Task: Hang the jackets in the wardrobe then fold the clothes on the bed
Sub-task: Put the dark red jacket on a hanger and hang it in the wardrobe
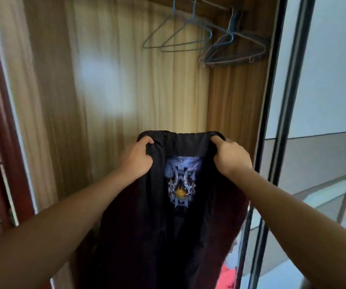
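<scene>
At the wardrobe (126,80): black jacket (185,147), blue-gold emblem lining, at 6 o'clock.
Grip: left hand (138,157), right hand (230,157) clench its shoulders.

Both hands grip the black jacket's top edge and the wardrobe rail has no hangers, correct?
No: the head view shows several empty wire hangers on the rail. The left hand and right hand do grip the black jacket by its top edge.
</scene>
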Demonstrator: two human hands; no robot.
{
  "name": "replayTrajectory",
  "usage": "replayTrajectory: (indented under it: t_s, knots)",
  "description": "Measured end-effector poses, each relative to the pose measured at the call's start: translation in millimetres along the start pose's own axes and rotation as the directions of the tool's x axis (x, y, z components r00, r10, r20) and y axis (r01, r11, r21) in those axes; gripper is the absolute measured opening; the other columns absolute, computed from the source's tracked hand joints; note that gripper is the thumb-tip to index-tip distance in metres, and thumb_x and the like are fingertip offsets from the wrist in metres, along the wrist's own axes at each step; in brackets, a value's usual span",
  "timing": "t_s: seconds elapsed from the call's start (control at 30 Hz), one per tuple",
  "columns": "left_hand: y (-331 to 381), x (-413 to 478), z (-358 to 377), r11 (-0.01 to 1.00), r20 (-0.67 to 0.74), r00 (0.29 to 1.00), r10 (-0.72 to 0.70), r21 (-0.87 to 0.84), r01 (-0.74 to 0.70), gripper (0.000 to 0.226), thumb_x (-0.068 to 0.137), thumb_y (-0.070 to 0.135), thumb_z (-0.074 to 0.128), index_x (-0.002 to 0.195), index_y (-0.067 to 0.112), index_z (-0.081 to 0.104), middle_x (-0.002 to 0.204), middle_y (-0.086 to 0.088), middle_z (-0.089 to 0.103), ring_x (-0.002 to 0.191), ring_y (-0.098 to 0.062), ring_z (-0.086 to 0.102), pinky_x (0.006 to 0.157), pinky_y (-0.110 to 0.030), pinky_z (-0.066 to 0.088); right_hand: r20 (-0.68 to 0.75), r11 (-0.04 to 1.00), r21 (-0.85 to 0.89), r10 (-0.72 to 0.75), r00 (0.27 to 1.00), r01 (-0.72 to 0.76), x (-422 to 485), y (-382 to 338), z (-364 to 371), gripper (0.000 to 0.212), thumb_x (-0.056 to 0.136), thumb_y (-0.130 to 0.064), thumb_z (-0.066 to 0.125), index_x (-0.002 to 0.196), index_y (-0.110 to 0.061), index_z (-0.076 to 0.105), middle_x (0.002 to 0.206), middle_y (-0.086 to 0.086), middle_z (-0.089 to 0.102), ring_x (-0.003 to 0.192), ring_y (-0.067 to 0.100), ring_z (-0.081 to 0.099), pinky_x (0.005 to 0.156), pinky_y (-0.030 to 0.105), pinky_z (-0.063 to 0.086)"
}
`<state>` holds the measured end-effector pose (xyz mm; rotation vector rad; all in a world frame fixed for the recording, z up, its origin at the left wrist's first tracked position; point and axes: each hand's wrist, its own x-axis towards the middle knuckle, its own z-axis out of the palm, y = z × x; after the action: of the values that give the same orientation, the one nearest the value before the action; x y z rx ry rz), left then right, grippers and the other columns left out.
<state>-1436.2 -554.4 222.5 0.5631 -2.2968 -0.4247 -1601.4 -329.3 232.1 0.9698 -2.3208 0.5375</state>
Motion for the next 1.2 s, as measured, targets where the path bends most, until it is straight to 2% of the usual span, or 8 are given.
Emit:
replayTrajectory:
  t_s: [0.1, 0.27, 0.4, 0.5, 0.7, 0.87, 1.07, 1.2]
  knots:
    - [-23.3, 31.9, -4.2, 0.995, -0.069, 0.995, -0.073, 0.06, 0.077, 0.054, 0.079, -0.001, 0.048, 0.121, 0.032, 0.054, 0.07, -0.007, 0.063, 0.058, -0.027, 0.06, 0.052, -0.048, 0.051, 0.013, 0.995, 0.054, -0.086, 0.996, 0.085, 51.1, -15.3, 31.8, 0.059, 0.089, -0.014, 0.045, 0.145, -0.034, 0.042, 0.122, 0.009, 0.062, 0.101, 0.04, 0.063, 0.074, 0.041, 0.048]
    - [-47.3, 82.2, -17.3, 0.97, -0.152, 0.975, -0.16, 0.157, 0.183, 0.053, 0.079, 0.002, 0.045, 0.122, 0.03, 0.055, 0.077, 0.001, 0.059, 0.067, -0.022, 0.059, 0.053, -0.034, 0.046, 0.016, 0.962, 0.145, -0.234, 0.972, 0.23, 139.1, -29.3, 72.0, 0.057, 0.089, -0.014, 0.044, 0.143, -0.032, 0.044, 0.122, 0.01, 0.061, 0.107, 0.039, 0.062, 0.08, 0.042, 0.05]
    - [-54.1, 121.8, -40.6, 0.946, -0.216, 0.954, -0.207, 0.203, 0.251, 0.053, 0.081, 0.0, 0.045, 0.127, 0.024, 0.054, 0.089, -0.005, 0.062, 0.078, -0.027, 0.06, 0.06, -0.035, 0.047, 0.014, 0.93, 0.135, -0.347, 0.938, 0.342, 212.0, -39.2, 90.1, 0.056, 0.092, -0.013, 0.046, 0.144, -0.03, 0.043, 0.118, 0.01, 0.061, 0.102, 0.037, 0.063, 0.072, 0.037, 0.046]
    - [-54.4, 157.8, -66.4, 0.924, -0.307, 0.932, -0.195, 0.261, 0.28, 0.052, 0.08, 0.0, 0.047, 0.128, 0.021, 0.055, 0.107, -0.016, 0.065, 0.093, -0.035, 0.062, 0.076, -0.041, 0.052, -0.04, 0.9, 0.088, -0.425, 0.904, 0.427, 269.9, -53.2, 89.7, 0.056, 0.094, -0.011, 0.046, 0.146, -0.029, 0.041, 0.121, 0.012, 0.062, 0.103, 0.035, 0.063, 0.07, 0.036, 0.042]
    - [-56.9, 230.5, -126.7, 0.901, -0.473, 0.871, -0.13, 0.31, 0.303, 0.049, 0.08, 0.003, 0.047, 0.124, 0.022, 0.054, 0.115, -0.018, 0.061, 0.102, -0.039, 0.059, 0.083, -0.042, 0.049, -0.243, 0.85, -0.019, -0.514, 0.823, 0.526, 378.2, -86.2, 63.4, 0.059, 0.093, -0.017, 0.052, 0.146, -0.036, 0.033, 0.122, 0.016, 0.057, 0.099, 0.041, 0.063, 0.067, 0.039, 0.039]
    - [-102.9, 234.5, -103.0, 0.862, -0.32, 0.928, -0.189, 0.4, 0.313, 0.044, 0.079, 0.0, 0.05, 0.115, 0.025, 0.053, 0.109, -0.014, 0.057, 0.101, -0.039, 0.06, 0.077, -0.035, 0.043, -0.08, 0.801, 0.023, -0.594, 0.8, 0.598, 392.5, -86.7, 121.3, 0.063, 0.093, -0.017, 0.053, 0.148, -0.036, 0.03, 0.122, 0.016, 0.054, 0.099, 0.041, 0.061, 0.071, 0.041, 0.044]
    - [-221.3, 163.9, 17.7, 0.837, 0.041, 0.949, -0.313, 0.485, 0.255, 0.062, 0.078, -0.008, 0.054, 0.132, 0.022, 0.042, 0.15, -0.018, 0.016, 0.1, -0.046, 0.063, 0.082, -0.039, 0.049, 0.293, 0.751, 0.031, -0.637, 0.713, 0.659, 332.3, -72.4, 278.0, 0.067, 0.097, -0.027, 0.052, 0.156, -0.039, 0.022, 0.14, 0.017, 0.047, 0.11, 0.042, 0.061, 0.087, 0.043, 0.049]
    - [-300.7, 106.2, 97.3, 0.81, 0.227, 0.93, -0.291, 0.575, 0.113, 0.077, 0.084, -0.007, 0.057, 0.152, 0.016, 0.033, 0.163, -0.012, 0.011, 0.119, -0.037, 0.056, 0.092, -0.042, 0.051, 0.48, 0.732, 0.044, -0.613, 0.628, 0.68, 275.5, -54.5, 382.4, 0.072, 0.099, -0.03, 0.05, 0.159, -0.044, 0.012, 0.145, 0.013, 0.048, 0.115, 0.037, 0.06, 0.082, 0.039, 0.047]
